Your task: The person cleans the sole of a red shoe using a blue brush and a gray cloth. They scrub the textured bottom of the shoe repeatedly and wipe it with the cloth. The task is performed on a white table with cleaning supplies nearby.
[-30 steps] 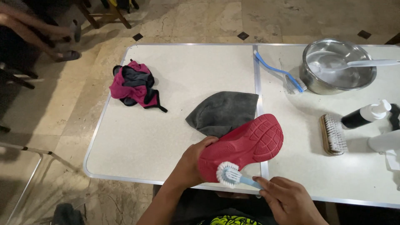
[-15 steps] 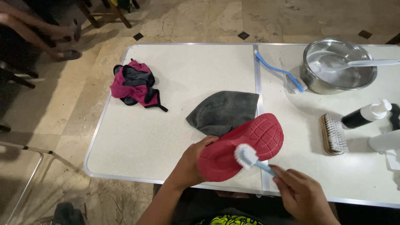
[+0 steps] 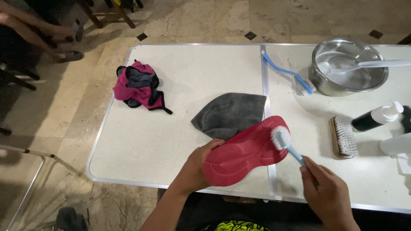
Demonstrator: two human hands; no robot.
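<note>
My left hand (image 3: 198, 164) grips the near end of a red shoe (image 3: 244, 152) held sole-up over the white table's (image 3: 162, 141) front edge. My right hand (image 3: 327, 196) holds a small blue-handled brush (image 3: 284, 143); its white bristle head rests on the sole near the far end. A grey cloth (image 3: 231, 113) lies on the table just behind the shoe.
A crumpled pink and black cloth (image 3: 138, 84) lies at the left of the table. At the right are a steel bowl (image 3: 347, 66) with a utensil in it, a long blue brush (image 3: 286, 72), a wooden scrub brush (image 3: 341, 137) and a dark pump bottle (image 3: 376, 117). A chair frame (image 3: 25, 171) stands left.
The brush has travelled along the sole from its near end to its far end, my right hand moving up and right with it. The shoe stays held in my left hand.
</note>
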